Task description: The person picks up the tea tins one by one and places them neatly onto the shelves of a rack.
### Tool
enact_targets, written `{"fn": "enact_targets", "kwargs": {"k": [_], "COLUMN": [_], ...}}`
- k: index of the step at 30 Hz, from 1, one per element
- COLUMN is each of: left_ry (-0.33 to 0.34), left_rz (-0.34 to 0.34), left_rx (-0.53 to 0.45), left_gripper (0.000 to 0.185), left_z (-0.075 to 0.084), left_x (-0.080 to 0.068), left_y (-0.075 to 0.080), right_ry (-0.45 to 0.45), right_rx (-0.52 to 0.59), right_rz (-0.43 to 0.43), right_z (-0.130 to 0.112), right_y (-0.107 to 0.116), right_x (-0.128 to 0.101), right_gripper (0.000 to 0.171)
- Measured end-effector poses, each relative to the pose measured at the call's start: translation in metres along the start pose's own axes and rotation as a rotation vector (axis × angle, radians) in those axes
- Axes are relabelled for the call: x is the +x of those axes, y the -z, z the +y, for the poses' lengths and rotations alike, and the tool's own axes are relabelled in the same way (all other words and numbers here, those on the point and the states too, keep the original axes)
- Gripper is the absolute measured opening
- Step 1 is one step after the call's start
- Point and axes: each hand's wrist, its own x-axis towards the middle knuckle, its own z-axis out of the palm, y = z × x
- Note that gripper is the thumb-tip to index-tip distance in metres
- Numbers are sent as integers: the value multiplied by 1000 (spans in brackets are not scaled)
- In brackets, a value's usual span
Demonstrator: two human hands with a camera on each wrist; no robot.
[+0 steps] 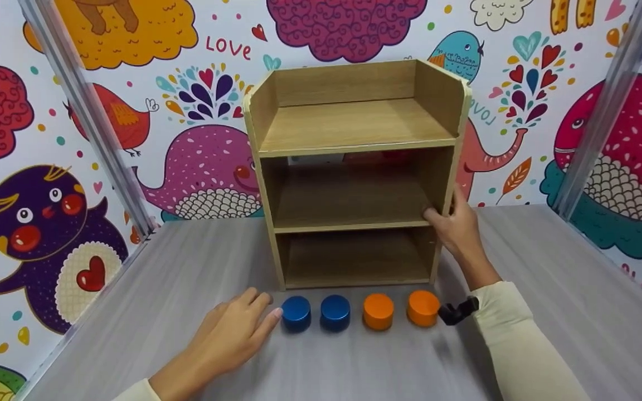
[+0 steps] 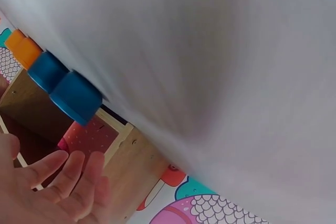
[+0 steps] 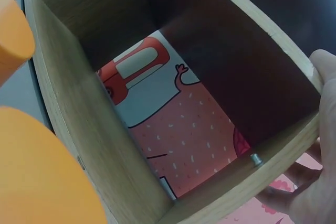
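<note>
A light wooden three-tier shelf [image 1: 357, 227] stands upright on the table. My right hand [image 1: 457, 225] grips the shelf's right side panel at the middle board, thumb on the inner side and fingers around the outside. In front of the shelf, two short blue cylinders [image 1: 296, 313] and two orange cylinders [image 1: 378, 312] stand in a row. My left hand [image 1: 237, 328] is at the row's left end, palm down with relaxed fingers, its thumb tip right at the leftmost blue cylinder. In the left wrist view the left hand's fingers [image 2: 79, 182] hold nothing.
The grey table [image 1: 198, 262] reaches back to walls printed with cartoon animals [image 1: 209, 167]. Metal corner posts [image 1: 98, 128] rise at left and right. A black clip-like piece [image 1: 458, 311] at the right wrist sits close to the rightmost orange cylinder. The shelf's compartments hold nothing visible.
</note>
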Motion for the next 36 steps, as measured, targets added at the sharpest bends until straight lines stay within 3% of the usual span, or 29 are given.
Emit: {"fn": "enact_targets", "kwargs": {"k": [5, 19, 28, 36], "left_ry": [17, -22, -74, -76], "left_rz": [-10, 6, 63, 17], "left_rx": [-8, -27, 0, -32], "left_gripper": [39, 42, 41, 44], "left_z": [0, 1, 0, 6], "left_x": [2, 13, 17, 27], "left_y": [0, -6, -15, -19], "right_ry": [-1, -8, 5, -5], "right_rx": [-3, -12, -13, -19], "right_rz": [-4, 21, 25, 21], "right_z": [-1, 3, 4, 4], "right_y": [2, 1, 0, 2], "right_x": [-1, 2, 1, 1], "right_gripper": [68, 64, 64, 63]}}
